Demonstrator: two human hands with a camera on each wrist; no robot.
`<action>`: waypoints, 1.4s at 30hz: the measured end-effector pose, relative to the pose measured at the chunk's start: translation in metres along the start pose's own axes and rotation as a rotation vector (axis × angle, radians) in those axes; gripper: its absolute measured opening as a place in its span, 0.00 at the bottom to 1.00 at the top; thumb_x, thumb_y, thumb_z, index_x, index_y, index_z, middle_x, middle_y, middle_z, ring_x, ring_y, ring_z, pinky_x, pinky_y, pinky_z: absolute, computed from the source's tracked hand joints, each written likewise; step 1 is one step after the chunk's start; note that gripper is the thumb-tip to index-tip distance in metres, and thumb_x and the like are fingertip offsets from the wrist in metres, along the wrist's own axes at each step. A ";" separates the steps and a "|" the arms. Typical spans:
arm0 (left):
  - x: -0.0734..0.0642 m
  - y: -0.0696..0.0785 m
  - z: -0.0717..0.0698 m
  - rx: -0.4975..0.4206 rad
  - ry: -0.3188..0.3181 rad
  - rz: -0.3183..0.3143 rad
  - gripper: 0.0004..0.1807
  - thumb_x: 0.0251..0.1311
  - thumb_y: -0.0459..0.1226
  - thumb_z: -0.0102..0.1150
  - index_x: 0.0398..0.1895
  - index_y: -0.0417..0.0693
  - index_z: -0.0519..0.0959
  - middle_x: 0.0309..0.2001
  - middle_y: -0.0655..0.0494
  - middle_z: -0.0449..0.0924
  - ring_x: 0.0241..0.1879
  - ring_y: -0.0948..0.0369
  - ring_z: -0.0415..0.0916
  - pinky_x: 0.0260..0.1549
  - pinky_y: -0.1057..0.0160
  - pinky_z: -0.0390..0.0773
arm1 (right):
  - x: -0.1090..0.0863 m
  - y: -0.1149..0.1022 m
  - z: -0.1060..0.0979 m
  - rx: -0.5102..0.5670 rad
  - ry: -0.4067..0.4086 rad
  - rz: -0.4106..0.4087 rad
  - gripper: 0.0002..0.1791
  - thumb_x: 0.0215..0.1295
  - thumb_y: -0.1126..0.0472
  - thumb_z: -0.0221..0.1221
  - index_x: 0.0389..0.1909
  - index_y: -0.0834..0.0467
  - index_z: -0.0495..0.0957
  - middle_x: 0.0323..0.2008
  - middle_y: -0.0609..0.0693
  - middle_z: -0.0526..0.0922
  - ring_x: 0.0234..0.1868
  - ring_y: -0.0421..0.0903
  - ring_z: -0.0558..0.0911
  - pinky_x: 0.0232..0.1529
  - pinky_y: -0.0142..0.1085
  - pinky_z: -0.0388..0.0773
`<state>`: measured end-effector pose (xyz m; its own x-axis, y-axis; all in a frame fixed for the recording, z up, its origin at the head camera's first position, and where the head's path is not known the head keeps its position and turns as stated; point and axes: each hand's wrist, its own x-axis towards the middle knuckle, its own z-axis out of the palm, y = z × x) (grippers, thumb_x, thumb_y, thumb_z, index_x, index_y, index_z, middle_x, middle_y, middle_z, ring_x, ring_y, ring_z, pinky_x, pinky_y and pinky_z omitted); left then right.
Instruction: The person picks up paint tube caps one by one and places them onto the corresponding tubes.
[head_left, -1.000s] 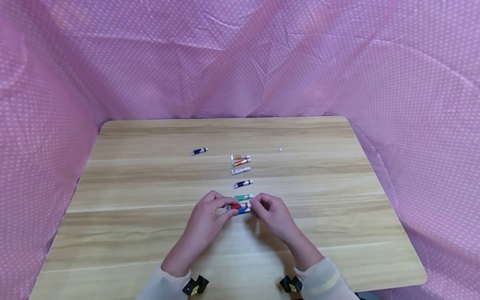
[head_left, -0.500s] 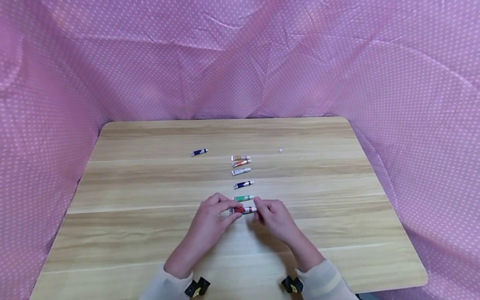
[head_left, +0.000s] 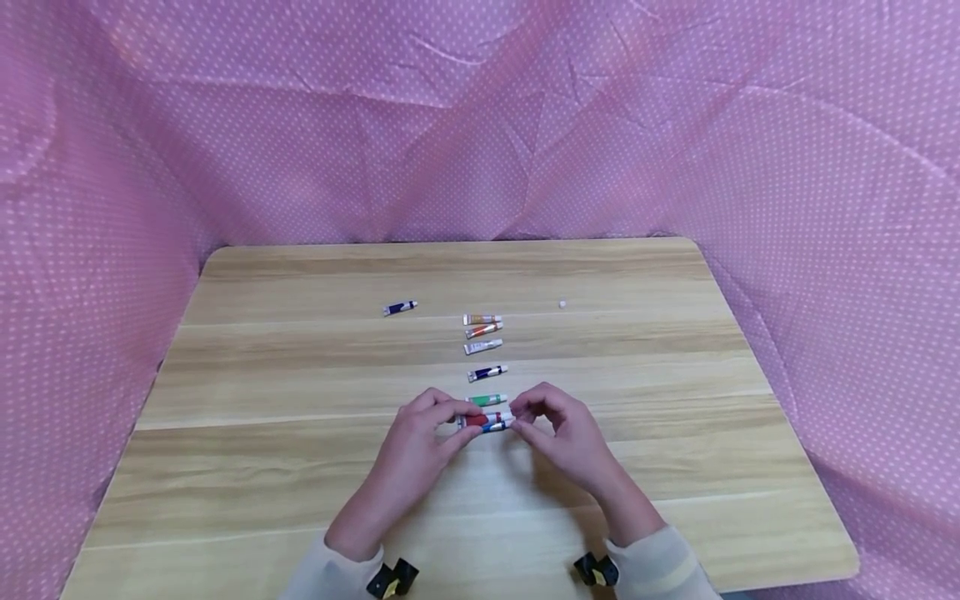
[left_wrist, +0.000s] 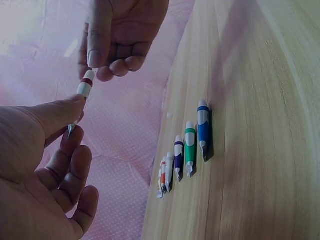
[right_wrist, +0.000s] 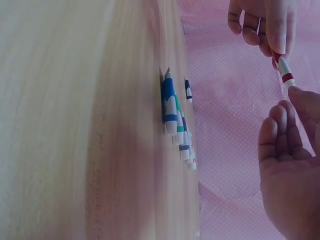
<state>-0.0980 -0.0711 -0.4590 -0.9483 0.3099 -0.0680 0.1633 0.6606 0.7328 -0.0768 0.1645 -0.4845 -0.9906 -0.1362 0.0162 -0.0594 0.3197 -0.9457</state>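
My left hand (head_left: 423,433) pinches a small red paint tube (head_left: 478,421) by its body, off the table. The tube's white-capped end points at my right hand (head_left: 573,437), whose thumb and forefinger pinch the cap (left_wrist: 89,74). Its other fingers are loosely bent in the left wrist view. Just below the held tube, a blue paint tube (left_wrist: 204,127) lies on the table, partly covered in the head view. Beyond it lie a green paint tube (head_left: 491,400) and a dark purple-blue one (head_left: 487,373).
White (head_left: 483,346), orange-red (head_left: 483,331) and ochre (head_left: 482,319) paint tubes continue the column further back. A dark blue tube (head_left: 400,307) lies apart at left. One small white cap (head_left: 562,305) sits back right on the wooden table (head_left: 675,375). Pink dotted cloth (head_left: 480,125) hangs behind.
The red tube has shifted slightly right in my left hand. My right hand has turned about the cap, its fingers rolling over and back, and moved a little right.
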 end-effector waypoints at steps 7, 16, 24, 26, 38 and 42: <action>0.000 0.000 -0.002 -0.032 -0.009 0.041 0.11 0.64 0.45 0.77 0.50 0.66 0.91 0.43 0.70 0.80 0.41 0.66 0.74 0.44 0.65 0.74 | 0.000 -0.004 0.001 -0.012 0.040 -0.037 0.08 0.68 0.69 0.71 0.43 0.54 0.89 0.43 0.49 0.91 0.45 0.39 0.86 0.56 0.31 0.85; -0.001 0.001 -0.002 -0.065 0.037 0.098 0.13 0.59 0.41 0.82 0.45 0.67 0.93 0.38 0.72 0.80 0.41 0.63 0.78 0.46 0.64 0.73 | 0.001 0.000 0.005 0.037 -0.024 0.020 0.05 0.81 0.63 0.60 0.44 0.59 0.83 0.42 0.55 0.87 0.43 0.41 0.83 0.50 0.35 0.85; -0.002 0.000 -0.001 -0.030 0.101 0.265 0.16 0.54 0.38 0.85 0.46 0.63 0.94 0.38 0.70 0.80 0.41 0.66 0.77 0.44 0.67 0.77 | 0.001 -0.004 0.009 0.017 -0.106 0.035 0.16 0.89 0.59 0.46 0.40 0.61 0.75 0.37 0.64 0.79 0.40 0.54 0.78 0.47 0.38 0.83; -0.001 -0.001 0.000 -0.003 0.126 0.328 0.16 0.53 0.38 0.86 0.45 0.63 0.94 0.37 0.68 0.80 0.42 0.67 0.76 0.43 0.68 0.80 | 0.001 -0.004 0.011 -0.007 -0.113 0.044 0.17 0.90 0.58 0.45 0.38 0.60 0.75 0.34 0.64 0.77 0.37 0.58 0.76 0.43 0.36 0.78; 0.002 -0.007 0.008 0.180 0.172 0.483 0.17 0.54 0.41 0.86 0.47 0.61 0.94 0.37 0.67 0.84 0.41 0.66 0.80 0.47 0.63 0.79 | 0.001 0.002 0.012 -0.056 -0.143 0.061 0.21 0.91 0.57 0.41 0.36 0.64 0.73 0.30 0.62 0.73 0.33 0.56 0.72 0.38 0.32 0.71; 0.002 -0.008 0.012 0.302 0.138 0.425 0.17 0.57 0.47 0.84 0.49 0.64 0.92 0.39 0.68 0.85 0.41 0.66 0.80 0.49 0.62 0.78 | 0.003 0.008 0.011 -0.070 -0.154 0.054 0.22 0.91 0.56 0.42 0.36 0.64 0.73 0.29 0.63 0.73 0.30 0.47 0.71 0.36 0.31 0.71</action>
<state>-0.0981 -0.0675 -0.4736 -0.8052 0.5134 0.2967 0.5922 0.6702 0.4475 -0.0793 0.1563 -0.4951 -0.9623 -0.2570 -0.0887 -0.0206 0.3942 -0.9188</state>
